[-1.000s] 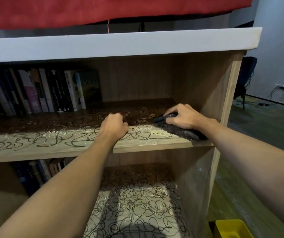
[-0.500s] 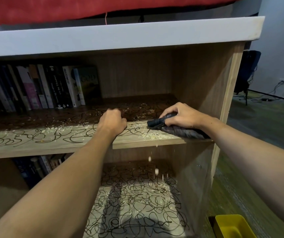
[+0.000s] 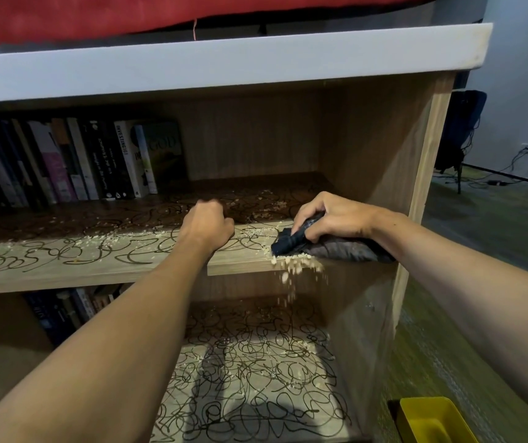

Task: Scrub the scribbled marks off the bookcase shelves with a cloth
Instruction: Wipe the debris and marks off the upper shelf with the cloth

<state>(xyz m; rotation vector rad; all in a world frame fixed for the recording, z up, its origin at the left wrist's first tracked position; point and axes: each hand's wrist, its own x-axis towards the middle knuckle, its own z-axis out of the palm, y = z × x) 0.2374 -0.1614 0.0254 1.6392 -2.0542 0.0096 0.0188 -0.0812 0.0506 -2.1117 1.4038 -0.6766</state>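
Head view: our right hand (image 3: 336, 219) grips the dark cloth (image 3: 329, 249) at the upper shelf's (image 3: 96, 266) front edge, near its right end. Vs. 0.5 s ago the cloth has swept forward, and more crumbs (image 3: 291, 270) now spill off onto the lower shelf (image 3: 256, 362). Left hand (image 3: 206, 223) rests fisted on the shelf, holding nothing. Scribbles (image 3: 64, 254) still cover both shelves, so we judge scrubbing barely begun.

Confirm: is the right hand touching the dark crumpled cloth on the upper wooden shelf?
Touching. The head view shows the right hand with fingers curled round the dark crumpled cloth, pressing it on the upper wooden shelf.
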